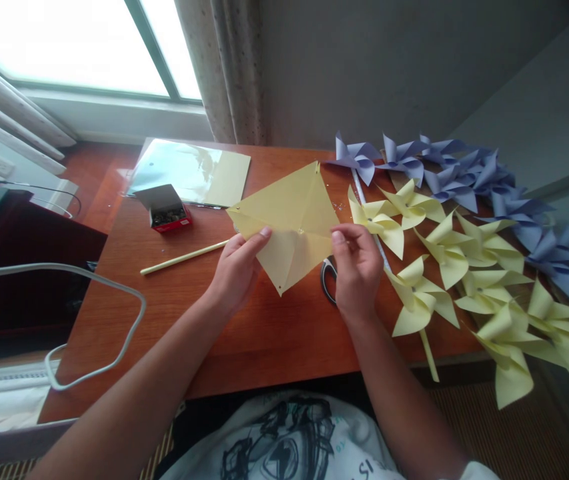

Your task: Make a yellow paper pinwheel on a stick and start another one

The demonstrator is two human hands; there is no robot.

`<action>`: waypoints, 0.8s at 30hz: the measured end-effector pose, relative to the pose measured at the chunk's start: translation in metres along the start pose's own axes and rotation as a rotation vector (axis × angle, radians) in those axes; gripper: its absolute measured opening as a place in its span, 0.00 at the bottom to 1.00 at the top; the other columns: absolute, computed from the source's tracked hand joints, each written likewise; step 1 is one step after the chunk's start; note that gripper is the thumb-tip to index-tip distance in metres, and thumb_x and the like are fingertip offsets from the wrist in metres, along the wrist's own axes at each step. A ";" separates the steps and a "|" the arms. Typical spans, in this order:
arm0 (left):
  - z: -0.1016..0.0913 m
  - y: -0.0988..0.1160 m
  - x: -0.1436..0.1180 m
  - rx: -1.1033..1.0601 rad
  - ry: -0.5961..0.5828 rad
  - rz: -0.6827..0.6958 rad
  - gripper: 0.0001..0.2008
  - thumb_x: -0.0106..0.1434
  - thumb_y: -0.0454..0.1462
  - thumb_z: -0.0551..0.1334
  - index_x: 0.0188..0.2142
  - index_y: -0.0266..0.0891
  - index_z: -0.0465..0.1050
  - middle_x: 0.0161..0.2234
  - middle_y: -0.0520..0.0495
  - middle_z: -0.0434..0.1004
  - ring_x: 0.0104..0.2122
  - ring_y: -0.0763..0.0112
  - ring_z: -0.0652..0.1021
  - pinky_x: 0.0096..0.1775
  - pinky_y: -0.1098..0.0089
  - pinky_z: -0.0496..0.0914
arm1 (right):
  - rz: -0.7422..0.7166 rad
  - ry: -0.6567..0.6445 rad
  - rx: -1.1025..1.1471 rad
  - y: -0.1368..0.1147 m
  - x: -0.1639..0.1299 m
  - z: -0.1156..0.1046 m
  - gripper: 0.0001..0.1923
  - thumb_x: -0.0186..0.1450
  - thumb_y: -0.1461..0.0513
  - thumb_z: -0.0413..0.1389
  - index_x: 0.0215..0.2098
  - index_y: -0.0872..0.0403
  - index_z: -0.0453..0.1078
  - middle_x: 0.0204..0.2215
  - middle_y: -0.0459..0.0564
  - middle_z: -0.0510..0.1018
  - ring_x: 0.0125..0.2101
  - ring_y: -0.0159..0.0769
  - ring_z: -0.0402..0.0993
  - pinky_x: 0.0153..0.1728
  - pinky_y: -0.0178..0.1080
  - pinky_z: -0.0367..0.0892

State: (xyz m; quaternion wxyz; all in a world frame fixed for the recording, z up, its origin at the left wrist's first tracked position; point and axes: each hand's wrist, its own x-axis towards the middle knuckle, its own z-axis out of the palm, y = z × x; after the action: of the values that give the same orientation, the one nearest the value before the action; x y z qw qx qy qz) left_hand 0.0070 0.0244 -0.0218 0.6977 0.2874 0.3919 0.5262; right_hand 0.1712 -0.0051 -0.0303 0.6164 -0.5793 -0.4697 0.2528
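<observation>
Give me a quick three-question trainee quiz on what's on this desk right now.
1. True or false: both hands touch the yellow paper square.
2. Which lies closest to the left hand? A) yellow stick B) red pin box C) purple pinwheels
3. What tool lies partly hidden under the right hand?

Key: 1 true. 2 A. 3 scissors; only a handle loop shows.
</observation>
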 end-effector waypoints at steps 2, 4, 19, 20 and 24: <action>0.000 0.001 0.000 0.001 0.002 0.000 0.13 0.57 0.41 0.72 0.38 0.34 0.81 0.40 0.40 0.86 0.46 0.51 0.84 0.48 0.62 0.77 | 0.023 0.101 0.038 0.005 0.007 -0.005 0.10 0.67 0.55 0.59 0.44 0.49 0.72 0.43 0.49 0.76 0.43 0.38 0.73 0.44 0.39 0.69; 0.000 0.001 0.000 0.001 -0.002 0.001 0.13 0.57 0.41 0.72 0.37 0.34 0.81 0.39 0.40 0.86 0.46 0.51 0.84 0.47 0.63 0.77 | 0.071 0.108 0.112 0.009 0.014 -0.011 0.14 0.65 0.54 0.61 0.47 0.49 0.71 0.48 0.50 0.75 0.48 0.39 0.73 0.49 0.41 0.68; 0.000 0.003 0.000 0.002 0.028 -0.036 0.11 0.56 0.41 0.73 0.35 0.35 0.81 0.37 0.41 0.86 0.44 0.51 0.84 0.45 0.63 0.78 | 0.665 -0.460 0.540 0.000 0.024 -0.022 0.21 0.65 0.48 0.55 0.49 0.52 0.76 0.41 0.52 0.85 0.46 0.49 0.81 0.42 0.49 0.78; 0.000 0.003 0.000 0.002 0.032 -0.037 0.11 0.56 0.41 0.72 0.34 0.35 0.81 0.37 0.42 0.86 0.44 0.51 0.84 0.44 0.63 0.78 | 0.672 -0.469 0.558 0.000 0.024 -0.022 0.20 0.64 0.50 0.55 0.48 0.52 0.76 0.41 0.52 0.85 0.46 0.49 0.81 0.42 0.49 0.78; 0.000 0.004 0.000 0.001 0.045 -0.044 0.10 0.56 0.40 0.72 0.34 0.35 0.81 0.37 0.41 0.86 0.43 0.51 0.84 0.43 0.63 0.78 | 0.677 -0.474 0.581 0.001 0.022 -0.020 0.16 0.63 0.53 0.57 0.44 0.52 0.76 0.40 0.52 0.85 0.47 0.50 0.81 0.44 0.49 0.78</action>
State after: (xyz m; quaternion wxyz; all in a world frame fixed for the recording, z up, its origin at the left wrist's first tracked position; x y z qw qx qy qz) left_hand 0.0054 0.0253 -0.0184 0.7001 0.2672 0.4140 0.5168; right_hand 0.1984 0.0045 -0.0223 0.5119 -0.4306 -0.2928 0.6833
